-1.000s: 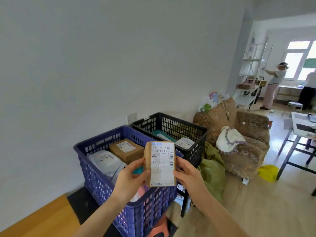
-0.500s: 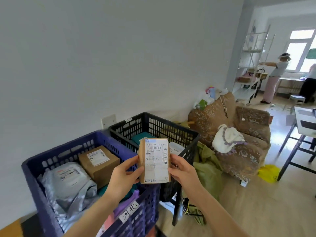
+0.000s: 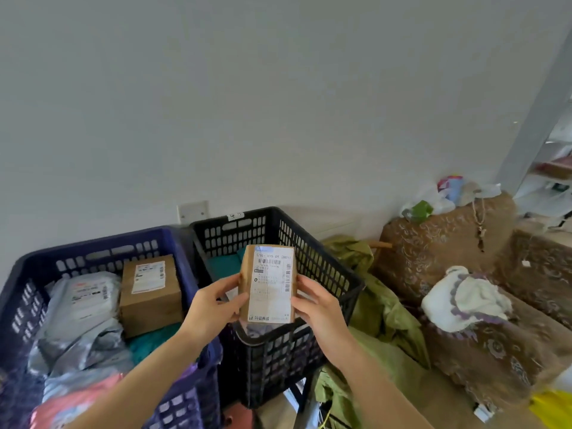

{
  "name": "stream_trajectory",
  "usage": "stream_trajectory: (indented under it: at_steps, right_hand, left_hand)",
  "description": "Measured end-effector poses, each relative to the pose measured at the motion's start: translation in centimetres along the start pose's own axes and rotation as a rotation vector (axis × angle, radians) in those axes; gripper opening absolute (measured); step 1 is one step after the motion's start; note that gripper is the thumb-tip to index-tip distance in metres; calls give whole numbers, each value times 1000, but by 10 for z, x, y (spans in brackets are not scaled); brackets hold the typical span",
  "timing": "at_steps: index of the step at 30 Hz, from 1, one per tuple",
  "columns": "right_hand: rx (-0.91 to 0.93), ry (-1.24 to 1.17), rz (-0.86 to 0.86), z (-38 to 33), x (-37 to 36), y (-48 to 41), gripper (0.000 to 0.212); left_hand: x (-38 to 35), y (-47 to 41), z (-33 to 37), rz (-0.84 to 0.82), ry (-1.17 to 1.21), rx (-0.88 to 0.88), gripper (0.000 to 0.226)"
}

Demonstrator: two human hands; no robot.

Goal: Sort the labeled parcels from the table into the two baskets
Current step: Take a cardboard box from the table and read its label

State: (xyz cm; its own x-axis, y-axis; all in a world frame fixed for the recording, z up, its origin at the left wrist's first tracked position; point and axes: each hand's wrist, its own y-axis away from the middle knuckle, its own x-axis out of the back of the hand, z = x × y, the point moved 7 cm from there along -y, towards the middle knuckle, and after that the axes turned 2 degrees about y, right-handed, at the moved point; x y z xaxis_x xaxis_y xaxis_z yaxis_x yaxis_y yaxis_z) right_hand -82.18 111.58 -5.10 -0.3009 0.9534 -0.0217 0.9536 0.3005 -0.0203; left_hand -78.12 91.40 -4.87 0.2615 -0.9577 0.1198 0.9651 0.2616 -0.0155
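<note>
I hold a small brown parcel [image 3: 268, 283] upright with its white shipping label facing me. My left hand [image 3: 213, 308] grips its left edge and my right hand [image 3: 318, 308] grips its right edge. The parcel hangs above the near part of the black basket [image 3: 322, 261], which holds a teal item. Left of it stands the blue basket [image 3: 93, 246], with a brown labeled box [image 3: 150, 292], a grey labeled mailer bag [image 3: 83, 305] and other bags inside.
A white wall stands right behind both baskets. Green cloth [image 3: 380, 305] is heaped to the right of the black basket. Further right is a brown patterned sofa [image 3: 458, 252] with a white garment [image 3: 464, 298] on it. A yellow bag [image 3: 554, 407] lies at the bottom right.
The view has swung left and closer to the baskets. The parcel, held in both hands throughout, now hangs over the black basket instead of the blue one.
</note>
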Motion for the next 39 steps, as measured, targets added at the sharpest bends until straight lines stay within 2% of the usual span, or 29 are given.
stream_trajectory:
  at_steps: [6,11,16,20,28,33,39]
  right_hand:
    - [-7,47,-45,9,33,-56,29]
    - [-23,75,-20,20,50,-115,37]
    - [-40,135,-62,21,44,-173,35]
    - [-59,152,-83,24,36,-221,41]
    - [-144,206,-95,68,46,-297,38]
    - [-210,306,-138,91,43,-342,51]
    - [-248,413,-192,125,26,-382,41]
  left_hand:
    - [-31,-45,4,50,-33,8,46]
    - [-47,-97,-4,66,16,24,45]
    - [-45,-152,-15,131,37,56,46]
    - [-38,-194,-31,151,30,89,48]
    - [-51,-260,-76,184,-3,233,51]
    - [-62,-289,-105,263,29,330,51]
    - [-57,-316,-139,328,22,392,54]
